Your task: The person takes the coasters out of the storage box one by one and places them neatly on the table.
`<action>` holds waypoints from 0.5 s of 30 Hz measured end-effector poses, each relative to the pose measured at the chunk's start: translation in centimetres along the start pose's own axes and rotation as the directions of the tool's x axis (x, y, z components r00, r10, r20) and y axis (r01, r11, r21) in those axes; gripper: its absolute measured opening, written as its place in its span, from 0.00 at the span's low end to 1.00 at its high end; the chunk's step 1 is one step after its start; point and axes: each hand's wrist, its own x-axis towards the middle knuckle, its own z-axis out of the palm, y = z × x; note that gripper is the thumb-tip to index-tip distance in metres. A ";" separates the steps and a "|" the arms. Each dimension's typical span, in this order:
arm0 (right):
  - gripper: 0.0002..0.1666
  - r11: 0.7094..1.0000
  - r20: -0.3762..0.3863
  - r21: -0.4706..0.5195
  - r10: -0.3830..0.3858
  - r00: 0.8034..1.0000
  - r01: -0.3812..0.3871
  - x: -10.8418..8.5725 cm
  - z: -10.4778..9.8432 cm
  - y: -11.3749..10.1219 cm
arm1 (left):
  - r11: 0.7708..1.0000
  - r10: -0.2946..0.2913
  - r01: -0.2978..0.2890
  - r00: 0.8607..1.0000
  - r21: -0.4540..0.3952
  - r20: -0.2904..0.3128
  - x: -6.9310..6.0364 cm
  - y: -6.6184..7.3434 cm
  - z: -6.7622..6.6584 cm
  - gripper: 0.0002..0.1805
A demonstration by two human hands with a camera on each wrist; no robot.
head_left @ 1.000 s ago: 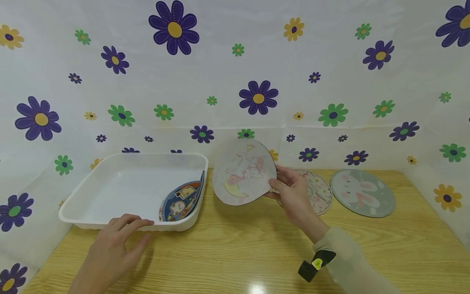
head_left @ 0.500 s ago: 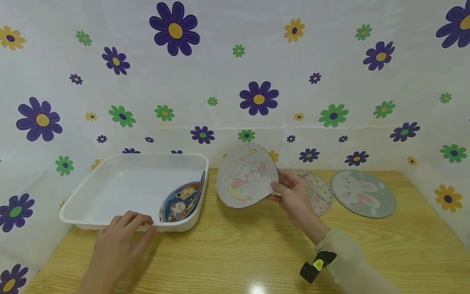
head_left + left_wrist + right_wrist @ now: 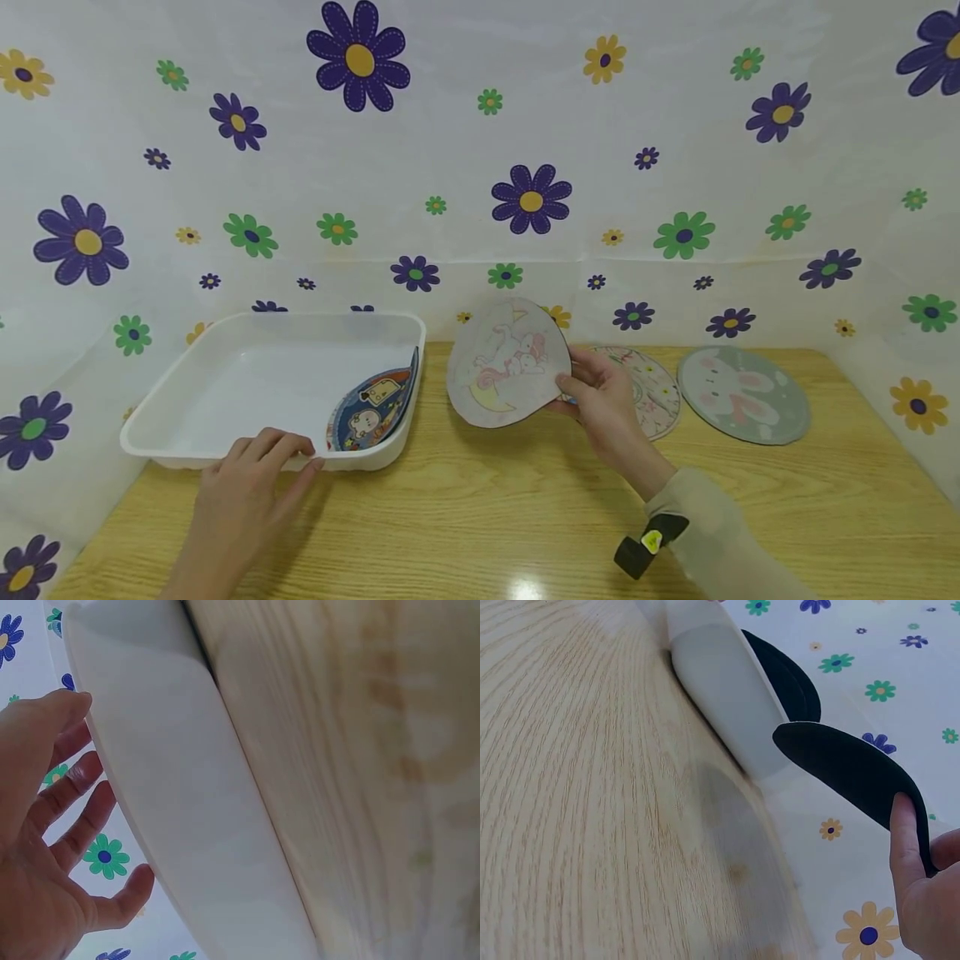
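My right hand (image 3: pixel 600 400) pinches the right edge of a pale round mat (image 3: pixel 513 367) with pink figures and a yellow moon, held tilted above the table. In the right wrist view the fingers of my right hand (image 3: pixel 922 870) lie against the mat's dark underside (image 3: pixel 847 765). My left hand (image 3: pixel 243 500) rests its fingertips on the near rim of a white tray (image 3: pixel 180 458). The left wrist view shows my left hand (image 3: pixel 52 825) with fingers spread along the tray's edge (image 3: pixel 180 787). A blue patterned mat (image 3: pixel 367 417) leans inside the tray's right end.
On the wooden table (image 3: pixel 487 517), right of the held mat, lie a floral round mat (image 3: pixel 652 392), partly behind my right hand, and a grey rabbit mat (image 3: pixel 742 396). A white flowered cloth (image 3: pixel 450 150) stands behind the table.
The held mat has shifted slightly right and down with my right hand. My left hand has moved a little right along the rim, its thumb now closer to the tray.
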 end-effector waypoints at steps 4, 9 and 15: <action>0.28 1.000 -0.005 0.006 0.015 1.000 -0.015 0.0 0.1 0.2 | 1.000 0.005 -0.005 1.000 -0.005 -0.003 -0.2 0.0 -0.2 0.11; 0.28 0.999 -0.010 0.017 0.044 0.999 -0.044 0.0 0.2 0.4 | 1.000 0.024 -0.023 0.999 -0.016 0.040 -0.7 -0.3 -0.6 0.14; 0.28 0.997 -0.006 0.019 0.070 0.998 -0.070 0.2 0.3 0.5 | 0.997 0.072 -0.071 0.995 -0.016 0.069 -0.9 -0.7 -1.0 0.17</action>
